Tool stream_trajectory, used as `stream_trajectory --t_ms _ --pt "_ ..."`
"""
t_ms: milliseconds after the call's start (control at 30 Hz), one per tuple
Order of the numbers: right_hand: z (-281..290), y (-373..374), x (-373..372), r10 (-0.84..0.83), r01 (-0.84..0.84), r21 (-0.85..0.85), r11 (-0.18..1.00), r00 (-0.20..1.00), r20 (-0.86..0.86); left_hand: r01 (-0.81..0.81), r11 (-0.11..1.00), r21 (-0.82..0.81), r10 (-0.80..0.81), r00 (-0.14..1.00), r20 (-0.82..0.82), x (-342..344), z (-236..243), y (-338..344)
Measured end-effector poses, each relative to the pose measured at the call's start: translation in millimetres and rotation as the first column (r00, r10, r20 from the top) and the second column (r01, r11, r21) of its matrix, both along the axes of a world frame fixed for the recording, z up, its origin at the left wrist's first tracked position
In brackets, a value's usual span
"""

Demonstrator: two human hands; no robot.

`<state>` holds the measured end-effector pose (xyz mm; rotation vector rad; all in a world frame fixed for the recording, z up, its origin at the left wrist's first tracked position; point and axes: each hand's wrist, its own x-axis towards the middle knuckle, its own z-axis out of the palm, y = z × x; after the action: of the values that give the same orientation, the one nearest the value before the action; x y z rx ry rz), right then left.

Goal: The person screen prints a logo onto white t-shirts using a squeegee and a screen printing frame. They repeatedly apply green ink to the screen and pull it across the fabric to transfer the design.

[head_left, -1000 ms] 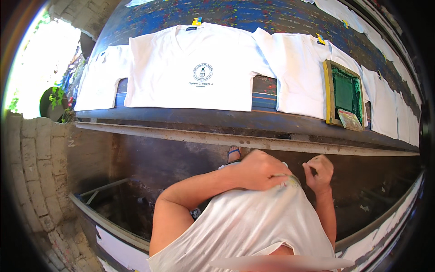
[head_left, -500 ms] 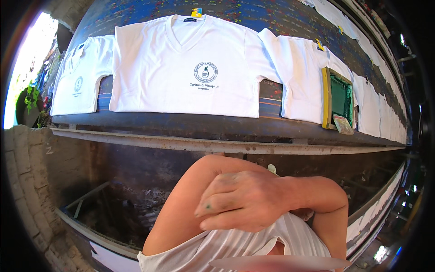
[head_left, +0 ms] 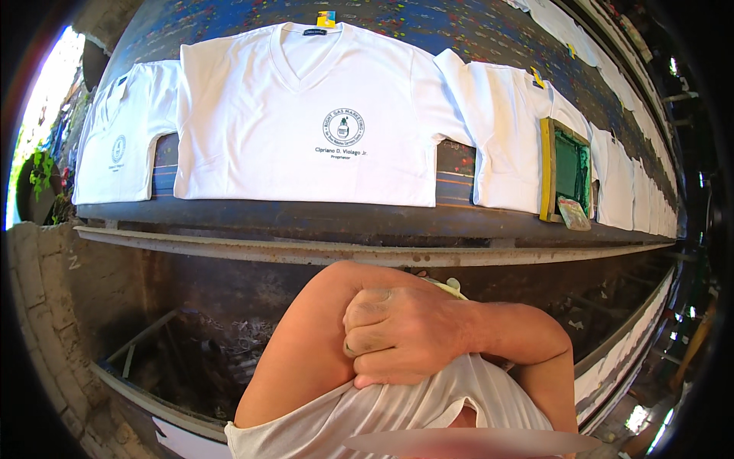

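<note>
Our right hand (head_left: 405, 336) is balled against our left arm (head_left: 294, 344), contents unclear; left hand hidden. Twelve o'clock: white T-shirt (head_left: 252, 130), round emblem (head_left: 343, 127) above dark lettering (head_left: 341, 151).

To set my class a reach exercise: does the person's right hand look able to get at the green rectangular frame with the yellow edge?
Probably yes: the green frame has its yellow left edge uncovered, though the right hand, curled across the left arm, would need to uncross first.
</note>
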<state>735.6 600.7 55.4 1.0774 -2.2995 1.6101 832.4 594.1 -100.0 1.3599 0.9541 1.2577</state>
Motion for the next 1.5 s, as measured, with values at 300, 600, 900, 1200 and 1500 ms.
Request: stream_trajectory --t_ms 300,600,900,1200,1500 --pt "-14.6 10.8 -2.2 0.108 -0.114 0.166 0.979 0.993 0.046 -0.032 0.999 0.019 0.033 0.999 -0.029 -8.6 -0.1 -0.1" --pt "-12.3 -8.3 -0.9 0.012 -0.013 -0.015 1.0 1.0 -0.02 -0.063 0.998 0.031 0.065 0.995 -0.072 -13.2 0.3 -1.0" --pt "-28.6 11.4 24.6 -0.051 0.068 0.139 0.988 0.991 -0.123 -0.101 0.993 0.061 0.109 0.983 -0.149 -9.1 -0.4 -1.0" --pt "-9.5 35.3 85.5 -0.013 0.053 0.32 0.946 0.992 -0.126 -0.14 0.983 0.119 0.17 0.937 -0.304 19.2 3.5 18.2" --pt "-9.3 81.7 207.5 -0.202 0.172 -0.121 0.978 0.93 -0.308 -0.12 0.976 0.183 0.2 0.83 -0.521 108.3 9.6 81.9"
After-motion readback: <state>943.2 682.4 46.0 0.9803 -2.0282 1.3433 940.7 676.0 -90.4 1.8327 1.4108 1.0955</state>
